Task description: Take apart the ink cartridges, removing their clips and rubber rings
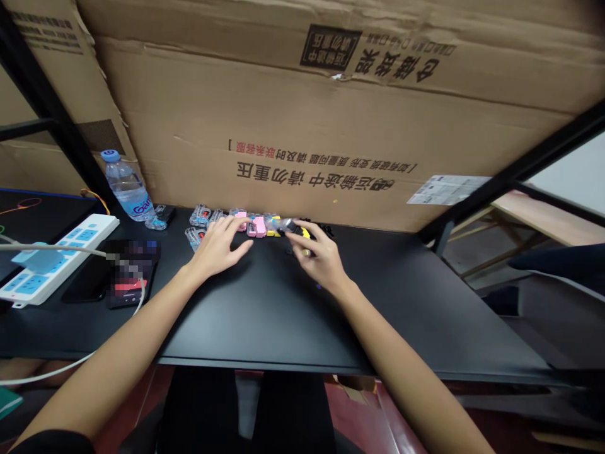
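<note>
Left hand (218, 244) flat on black table (265, 309), fingers spread, fingertips touching pink piece (258, 226) in row of small plastic pieces by cardboard wall (302, 126); right hand (317, 255) pinching small clear piece (287, 226) just beside row; water bottle (125, 187) far left

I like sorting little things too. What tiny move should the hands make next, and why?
Probably the right hand sets its small clear piece down in the row of pink and clear pieces, since it is pinched just beside them and the left hand rests there.
</note>
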Action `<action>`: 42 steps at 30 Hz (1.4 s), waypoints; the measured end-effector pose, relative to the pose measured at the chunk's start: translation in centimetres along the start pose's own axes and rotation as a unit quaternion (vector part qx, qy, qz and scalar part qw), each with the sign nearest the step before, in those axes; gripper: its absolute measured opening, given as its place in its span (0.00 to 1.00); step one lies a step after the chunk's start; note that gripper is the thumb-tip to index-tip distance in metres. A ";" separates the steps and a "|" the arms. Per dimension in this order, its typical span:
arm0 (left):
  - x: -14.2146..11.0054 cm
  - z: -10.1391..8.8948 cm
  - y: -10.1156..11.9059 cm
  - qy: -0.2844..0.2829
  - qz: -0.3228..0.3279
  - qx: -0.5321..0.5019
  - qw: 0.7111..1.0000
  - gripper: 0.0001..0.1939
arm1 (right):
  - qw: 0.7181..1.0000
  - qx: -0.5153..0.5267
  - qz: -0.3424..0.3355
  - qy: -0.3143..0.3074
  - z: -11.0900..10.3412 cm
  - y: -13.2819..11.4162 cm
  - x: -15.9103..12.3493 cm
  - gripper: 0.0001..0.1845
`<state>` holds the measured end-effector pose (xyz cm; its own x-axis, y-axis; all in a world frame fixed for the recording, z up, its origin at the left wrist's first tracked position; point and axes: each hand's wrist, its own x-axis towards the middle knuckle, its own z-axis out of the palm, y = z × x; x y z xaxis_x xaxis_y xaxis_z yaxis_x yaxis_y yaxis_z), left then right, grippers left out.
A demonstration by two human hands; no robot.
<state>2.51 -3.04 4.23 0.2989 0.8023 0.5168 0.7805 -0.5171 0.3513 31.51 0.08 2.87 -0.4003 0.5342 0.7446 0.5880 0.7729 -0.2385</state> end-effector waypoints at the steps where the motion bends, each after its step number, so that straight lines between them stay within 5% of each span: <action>1: 0.0 0.1 0.5 -0.005 0.021 -0.023 0.999 0.25 | 0.999 0.042 0.005 -0.007 0.2 -0.9 -0.1 0.15; 6: -0.3 0.6 1.1 -0.092 0.060 -0.071 0.991 0.18 | 0.972 0.184 0.069 -0.130 1.6 -4.0 -0.5 0.11; 11: -0.5 1.1 0.5 -0.119 0.041 -0.121 0.985 0.14 | 0.950 0.205 0.151 -0.180 2.0 -3.3 -1.0 0.16; 17: -0.1 1.2 0.4 -0.036 -0.015 -0.247 0.968 0.17 | 0.942 0.196 0.159 -0.221 1.4 -2.0 -0.7 0.24; 24: -0.2 1.0 -0.2 -0.130 -0.068 -0.278 0.949 0.20 | 0.945 0.164 0.120 -0.258 0.1 -1.3 -0.2 0.20; 27: -0.2 1.0 -0.1 -0.155 -0.058 -0.252 0.954 0.25 | 0.950 0.171 0.098 -0.243 0.0 -1.7 -0.1 0.19; 33: -0.2 1.3 0.4 -0.198 -0.039 -0.284 0.937 0.24 | 0.966 0.190 0.143 -0.102 -0.6 -3.1 0.5 0.21; 38: -0.1 1.3 0.6 -0.235 -0.031 -0.279 0.931 0.25 | 0.892 0.389 0.216 -0.083 -1.2 -2.9 0.6 0.32; 42: -0.2 1.3 0.7 -0.244 -0.033 -0.275 0.929 0.26 | 0.862 0.404 0.294 -0.091 -1.1 -3.3 0.8 0.38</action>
<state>3.70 -3.20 3.33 0.5782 0.8083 0.1108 0.4483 -0.4282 0.7846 30.04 -2.47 4.96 -0.3469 0.9024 0.2555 0.0745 0.2981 -0.9516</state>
